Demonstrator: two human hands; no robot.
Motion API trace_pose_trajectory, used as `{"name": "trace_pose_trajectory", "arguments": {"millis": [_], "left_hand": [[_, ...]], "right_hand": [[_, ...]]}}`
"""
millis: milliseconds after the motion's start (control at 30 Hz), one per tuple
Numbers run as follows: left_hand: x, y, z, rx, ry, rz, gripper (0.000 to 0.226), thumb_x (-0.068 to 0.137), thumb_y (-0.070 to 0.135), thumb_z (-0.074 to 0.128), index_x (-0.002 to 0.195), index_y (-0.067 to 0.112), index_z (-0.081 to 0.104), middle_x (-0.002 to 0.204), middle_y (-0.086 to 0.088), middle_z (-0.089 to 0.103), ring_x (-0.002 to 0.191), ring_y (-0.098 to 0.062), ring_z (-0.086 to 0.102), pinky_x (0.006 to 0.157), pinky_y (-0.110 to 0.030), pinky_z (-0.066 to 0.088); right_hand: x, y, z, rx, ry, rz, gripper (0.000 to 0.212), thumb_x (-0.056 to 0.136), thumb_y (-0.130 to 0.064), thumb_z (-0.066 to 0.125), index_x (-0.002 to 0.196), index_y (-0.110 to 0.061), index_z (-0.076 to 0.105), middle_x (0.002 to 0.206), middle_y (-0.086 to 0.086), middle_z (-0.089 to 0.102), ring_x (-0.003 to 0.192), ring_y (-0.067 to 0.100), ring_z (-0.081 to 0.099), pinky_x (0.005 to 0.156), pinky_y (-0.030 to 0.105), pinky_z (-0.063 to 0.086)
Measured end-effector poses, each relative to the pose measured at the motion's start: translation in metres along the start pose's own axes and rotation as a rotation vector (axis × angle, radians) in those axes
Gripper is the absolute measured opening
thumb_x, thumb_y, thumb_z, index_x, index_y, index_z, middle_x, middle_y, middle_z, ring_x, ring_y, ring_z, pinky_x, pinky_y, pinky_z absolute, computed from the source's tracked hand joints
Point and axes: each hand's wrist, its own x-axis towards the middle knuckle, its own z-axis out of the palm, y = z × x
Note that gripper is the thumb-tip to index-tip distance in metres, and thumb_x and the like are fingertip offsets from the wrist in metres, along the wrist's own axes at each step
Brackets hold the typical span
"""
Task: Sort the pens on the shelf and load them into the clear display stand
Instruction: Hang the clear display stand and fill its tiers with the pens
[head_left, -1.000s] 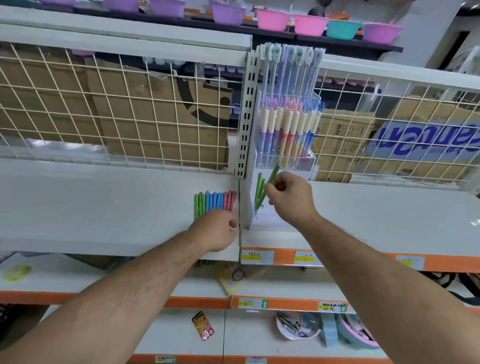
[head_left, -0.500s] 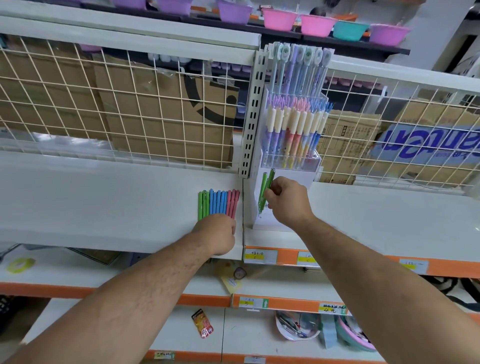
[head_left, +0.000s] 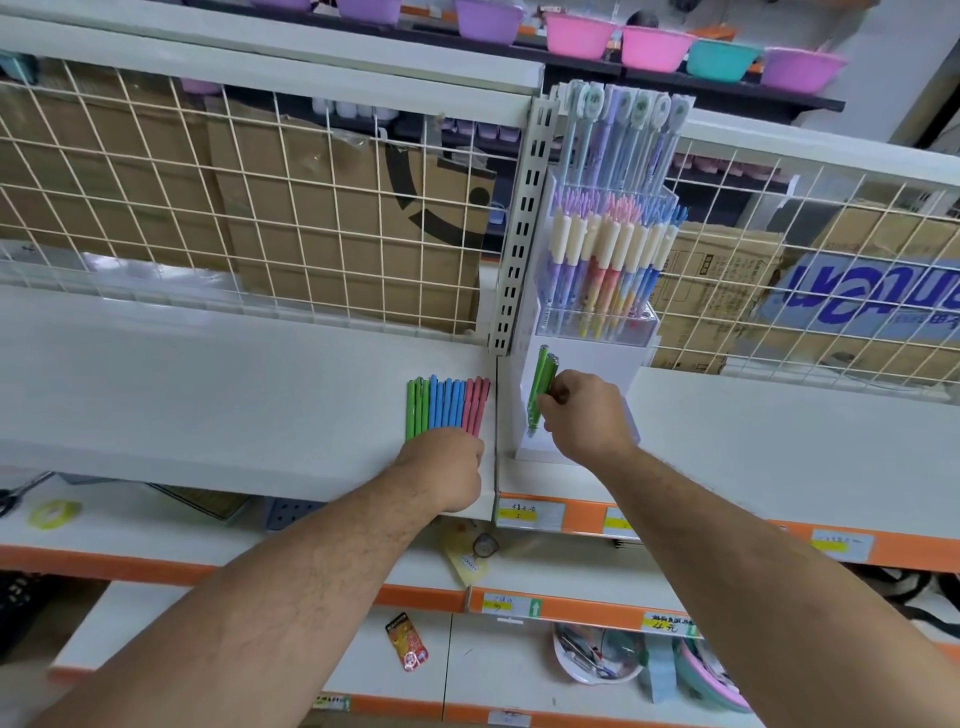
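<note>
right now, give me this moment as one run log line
right hand: holding green pens at front slot of clear display stand | left hand: resting on row of green, blue, pink pens on shelf

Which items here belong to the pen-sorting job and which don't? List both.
Job:
- flat row of green, blue and pink pens under left hand
- green pens gripped by right hand
- clear tiered display stand

Not job:
- pink plastic bowls
- yellow tape roll
- brown cardboard boxes
</note>
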Motion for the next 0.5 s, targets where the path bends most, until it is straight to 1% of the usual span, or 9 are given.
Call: {"name": "trace_pose_trajectory", "arguments": {"millis": [67,133,200,267,333,500], "left_hand": [[0.0001,0.0000,0.0001,0.000,0.002,-0.005,0.017,0.090,0.018,0.054,0.102,0.021,0.066,0.098,0.002,0.061,0.092,-0.019,0.055,0.071,-0.029,0.048],[-0.0002,0.0004,0.0002,0.007,0.001,-0.008,0.017,0.091,0.018,0.054,0.103,0.021,0.066,0.099,0.002,0.061,0.092,-0.020,0.055,0.073,-0.030,0.050],[-0.0005,0.0006,0.0004,0.014,-0.001,-0.010,0.017,0.091,0.019,0.054,0.103,0.022,0.066,0.099,0.002,0.061,0.093,-0.020,0.056,0.075,-0.031,0.052],[-0.0006,0.0004,0.0005,0.019,-0.001,-0.012,0.017,0.092,0.019,0.053,0.104,0.022,0.066,0.100,0.002,0.061,0.094,-0.020,0.056,0.077,-0.032,0.054],[0.0000,0.0003,0.0002,0.019,-0.003,-0.013,0.017,0.092,0.019,0.053,0.104,0.022,0.066,0.101,0.002,0.061,0.095,-0.020,0.055,0.076,-0.031,0.052],[0.0013,0.0005,0.0006,0.016,-0.006,-0.025,0.018,0.091,0.019,0.054,0.104,0.023,0.066,0.101,0.004,0.061,0.095,-0.019,0.056,0.077,-0.032,0.053]], "right_hand": [[0.0007,0.0013,0.0021,-0.024,-0.018,-0.008,0.016,0.096,-0.018,0.059,0.088,-0.010,0.070,0.078,0.007,0.072,0.074,0.024,0.068,0.051,0.023,0.045],[0.0010,0.0024,0.0050,-0.025,-0.050,-0.020,0.018,0.096,-0.015,0.058,0.085,-0.006,0.069,0.078,0.011,0.072,0.074,0.029,0.069,0.058,0.035,0.055],[0.0016,0.0041,0.0074,-0.019,-0.066,-0.031,0.019,0.096,-0.013,0.058,0.083,-0.004,0.068,0.077,0.014,0.071,0.074,0.032,0.069,0.066,0.044,0.059],[0.0033,0.0055,0.0076,-0.012,-0.066,-0.032,0.019,0.096,-0.013,0.058,0.082,-0.004,0.067,0.076,0.014,0.071,0.073,0.032,0.069,0.066,0.046,0.059],[0.0061,0.0065,0.0067,0.000,-0.079,-0.025,0.019,0.096,-0.013,0.058,0.083,-0.003,0.069,0.076,0.015,0.071,0.073,0.032,0.070,0.067,0.047,0.060],[0.0102,0.0045,0.0068,-0.016,-0.115,-0.030,0.021,0.096,-0.014,0.058,0.086,-0.001,0.070,0.079,0.017,0.072,0.075,0.033,0.072,0.070,0.046,0.061]]}}
